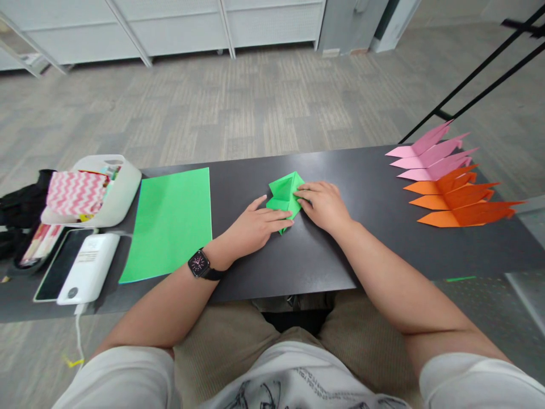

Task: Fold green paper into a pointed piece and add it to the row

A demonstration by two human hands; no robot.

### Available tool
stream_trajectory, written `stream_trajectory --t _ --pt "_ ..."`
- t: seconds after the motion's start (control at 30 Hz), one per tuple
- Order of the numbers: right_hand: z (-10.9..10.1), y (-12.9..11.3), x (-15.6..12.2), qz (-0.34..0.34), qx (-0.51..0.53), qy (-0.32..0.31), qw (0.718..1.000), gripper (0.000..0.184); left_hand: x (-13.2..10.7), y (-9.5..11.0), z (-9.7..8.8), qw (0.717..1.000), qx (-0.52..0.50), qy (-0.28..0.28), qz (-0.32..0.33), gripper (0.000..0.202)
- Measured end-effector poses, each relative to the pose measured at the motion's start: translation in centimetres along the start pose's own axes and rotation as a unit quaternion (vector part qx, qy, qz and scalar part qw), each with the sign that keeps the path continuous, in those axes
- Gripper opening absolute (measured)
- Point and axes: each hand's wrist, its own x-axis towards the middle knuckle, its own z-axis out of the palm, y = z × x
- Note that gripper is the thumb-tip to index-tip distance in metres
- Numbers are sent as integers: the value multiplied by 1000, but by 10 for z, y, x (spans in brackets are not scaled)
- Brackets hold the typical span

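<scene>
1 grn fold (pixel 285 193) under L hand (pixel 254 227), R hand (pixel 326 205)

I'm in what looks like an office. Grey carpet tiles (pixel 264 108) cover the floor, white cabinets (pixel 179 25) run along the far wall, and I sit at a long, plain dark table (pixel 374 250). A phone (pixel 59 264) and a power bank (pixel 89 267) lie by its left edge.
</scene>
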Motion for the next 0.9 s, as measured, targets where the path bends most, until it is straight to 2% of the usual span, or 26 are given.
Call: stream_trajectory --t 0.27,0.47,0.73,0.9 --pt "-3 -3 -1 15 -4 3 1000 32 -1 -2 2 1000 -4 -25 1 56" --pt "-2 -3 -2 16 5 1 1000 32 -7 -3 2 1000 -1 -24 11 56" --pt "-3 -2 -1 14 7 -8 1000 32 -18 3 -11 998 -20 -41 36 50" --pt "-3 -2 -1 16 13 -8 1000 32 -21 4 -16 997 -52 -29 42 42"
